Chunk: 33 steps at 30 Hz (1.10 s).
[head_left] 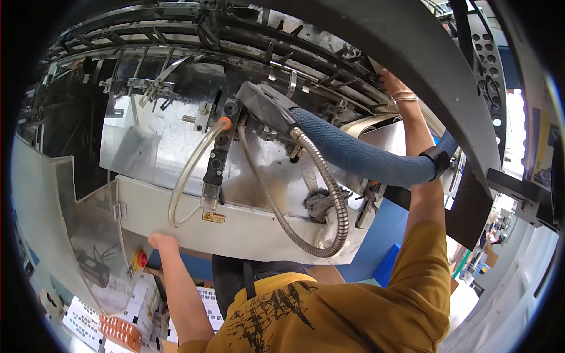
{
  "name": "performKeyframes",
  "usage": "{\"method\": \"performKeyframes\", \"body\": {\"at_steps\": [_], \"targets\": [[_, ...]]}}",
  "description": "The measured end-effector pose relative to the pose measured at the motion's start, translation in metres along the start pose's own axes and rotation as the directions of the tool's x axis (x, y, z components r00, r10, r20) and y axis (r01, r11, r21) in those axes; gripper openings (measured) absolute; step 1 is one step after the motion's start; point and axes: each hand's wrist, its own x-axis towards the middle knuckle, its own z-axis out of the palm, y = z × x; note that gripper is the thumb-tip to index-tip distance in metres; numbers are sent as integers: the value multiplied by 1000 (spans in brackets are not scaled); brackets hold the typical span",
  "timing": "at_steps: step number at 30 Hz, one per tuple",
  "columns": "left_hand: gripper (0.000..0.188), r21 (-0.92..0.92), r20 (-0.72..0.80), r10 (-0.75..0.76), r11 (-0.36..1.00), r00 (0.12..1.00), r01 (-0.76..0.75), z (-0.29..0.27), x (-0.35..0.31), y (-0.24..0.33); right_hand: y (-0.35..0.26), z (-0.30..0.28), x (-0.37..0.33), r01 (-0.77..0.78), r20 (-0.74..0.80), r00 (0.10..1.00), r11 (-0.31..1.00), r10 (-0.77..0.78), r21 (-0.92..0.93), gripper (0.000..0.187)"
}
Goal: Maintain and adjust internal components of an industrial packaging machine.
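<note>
My left hand (pixel 164 242) is at the lower edge of the machine's pale front panel (pixel 170 215), left of my body. Its fingers are bent out of sight, so what they hold, if anything, does not show. Stretched far to the right, my right hand (pixel 391 84) reaches in at the right end of the dark conveyor rails (pixel 329 76). A dark frame beam (pixel 406 44) runs close by, and the fingers are hidden among the machine parts. Bracelets (pixel 405 96) circle that wrist. A blue sleeved hose (pixel 365 156) passes across the right forearm.
A curved metal conduit (pixel 326 167) and a clear tube (pixel 187 167) loop over the shiny metal plate. Grey rag-like material (pixel 319 204) lies on the plate's right part. A transparent guard (pixel 97 247) hangs at left beside a red-and-yellow knob (pixel 139 260). White boxes (pixel 132 309) stand below.
</note>
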Motion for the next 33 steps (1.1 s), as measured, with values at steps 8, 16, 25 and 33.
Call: {"method": "performKeyframes", "body": {"at_steps": [8,16,25,33], "targets": [[43,43,86,38,998,996,-42,-5,22,-7,43,-8,-31,430,-120,569,419,-813,-799,23],[41,8,96,34,999,995,-35,-3,0,-1,15,-10,-119,561,-49,572,434,-819,-705,19],[44,11,-21,-38,999,999,38,1,-37,8,-99,51,-132,698,42,709,693,-704,-181,26],[49,-72,5,-108,992,994,108,0,-23,6,-120,87,-82,697,417,610,706,-674,123,27]]}}
